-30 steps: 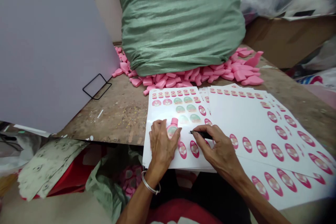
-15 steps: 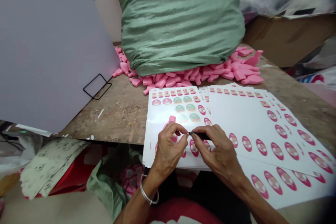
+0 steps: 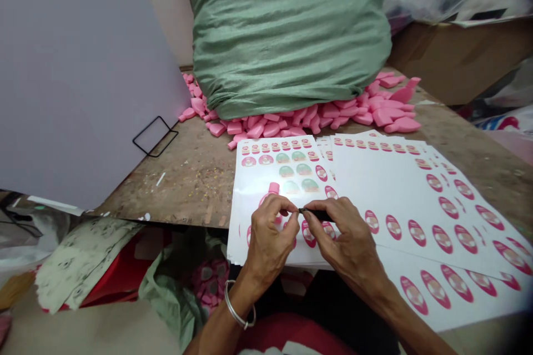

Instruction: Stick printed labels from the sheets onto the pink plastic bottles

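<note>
My right hand grips a slim black tool between thumb and fingers, its narrow end pointing left. I cannot make out exactly what kind of tool it is. At that tip, my left hand has thumb and forefinger pinched together; whatever lies between them is too small to see. Beneath both hands lies a sheet of stickers with pink ovals, green half-rounds and small labels. A pink bottle lies on this sheet, mostly covered by my left hand.
More sticker sheets overlap on the right, past the table edge. Small pink bottles are heaped behind, under a big green sack. A grey panel with a black wire loop stands left. A cardboard box is at the back right.
Both hands keep nearly the same pose, with the tool's tip still at my left fingertips. The view has shifted very slightly.
</note>
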Tool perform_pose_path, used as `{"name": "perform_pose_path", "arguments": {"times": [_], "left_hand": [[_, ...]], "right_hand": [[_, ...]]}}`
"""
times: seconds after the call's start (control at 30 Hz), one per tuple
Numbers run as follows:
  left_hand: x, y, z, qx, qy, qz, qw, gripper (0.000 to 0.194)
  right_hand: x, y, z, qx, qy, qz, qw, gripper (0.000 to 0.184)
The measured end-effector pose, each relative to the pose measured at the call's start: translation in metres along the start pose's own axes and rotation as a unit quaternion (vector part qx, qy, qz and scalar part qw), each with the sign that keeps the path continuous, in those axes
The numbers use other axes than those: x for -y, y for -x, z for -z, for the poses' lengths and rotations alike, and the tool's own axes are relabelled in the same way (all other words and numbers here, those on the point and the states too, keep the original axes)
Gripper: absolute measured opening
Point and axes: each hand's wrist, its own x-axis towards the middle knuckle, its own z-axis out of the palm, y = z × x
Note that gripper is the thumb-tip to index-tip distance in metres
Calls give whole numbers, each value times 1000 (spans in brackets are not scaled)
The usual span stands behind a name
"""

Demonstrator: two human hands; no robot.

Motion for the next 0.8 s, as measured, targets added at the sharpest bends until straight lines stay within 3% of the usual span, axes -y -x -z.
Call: {"name": "perform_pose_path", "arguments": {"times": [0.23, 0.5, 0.8], "left_hand": [[0, 3, -5, -27, -21, 5, 999, 12], [1, 6, -7, -26, -122, -92, 988, 10], [2, 8, -11, -39, -152, -123, 980, 13]], "right_hand": [[2, 2, -1, -21, 26, 13, 999, 6], [3, 3, 3, -17, 23, 21, 999, 6], [2, 8, 4, 3, 7, 1, 1000, 7]]}}
